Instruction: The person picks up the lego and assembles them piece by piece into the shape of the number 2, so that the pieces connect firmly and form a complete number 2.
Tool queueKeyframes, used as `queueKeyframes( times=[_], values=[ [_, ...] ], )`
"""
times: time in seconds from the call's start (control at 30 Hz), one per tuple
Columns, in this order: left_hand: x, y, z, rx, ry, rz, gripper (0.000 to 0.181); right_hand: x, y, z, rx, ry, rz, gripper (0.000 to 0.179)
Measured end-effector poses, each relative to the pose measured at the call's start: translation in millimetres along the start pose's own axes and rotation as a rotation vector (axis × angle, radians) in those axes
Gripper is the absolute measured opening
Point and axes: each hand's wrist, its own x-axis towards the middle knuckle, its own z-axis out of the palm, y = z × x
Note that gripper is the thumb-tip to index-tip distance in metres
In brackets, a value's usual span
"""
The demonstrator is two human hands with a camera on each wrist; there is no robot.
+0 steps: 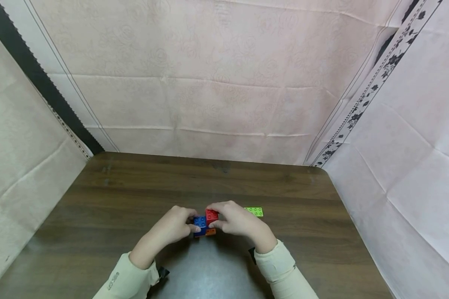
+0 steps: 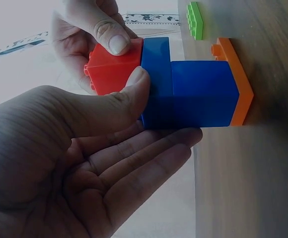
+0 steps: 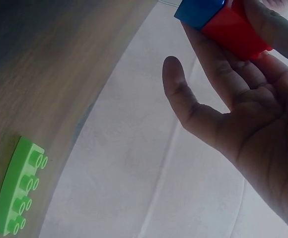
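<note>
Toy building bricks are stacked at the middle of the table's near half. An orange flat brick [image 2: 237,99] lies at the bottom, with blue bricks [image 2: 203,91] above it and a red brick [image 2: 115,69] on top, its side against the upper blue one. My left hand [image 1: 173,224] pinches the blue part, thumb on one face and fingers along the opposite side. From the other side my right hand [image 1: 239,220] pinches the red brick between thumb and fingers; its index finger juts out in the right wrist view. The fingers hide parts of the stack.
A light green flat brick [image 1: 255,211] with studs lies on the brown wooden table [image 1: 134,182], just beyond my right hand. Pale patterned cloth [image 1: 217,83] hangs behind the table and along both sides.
</note>
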Motion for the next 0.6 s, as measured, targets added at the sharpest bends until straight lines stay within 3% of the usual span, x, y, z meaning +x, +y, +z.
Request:
queueKeyframes(
  times=[0.6],
  values=[
    [0.6,-1.4,1.2,0.005,0.004,-0.003,0.025,-0.3,1.0,0.0,0.004,0.001,-0.009,0.032]
  ],
)
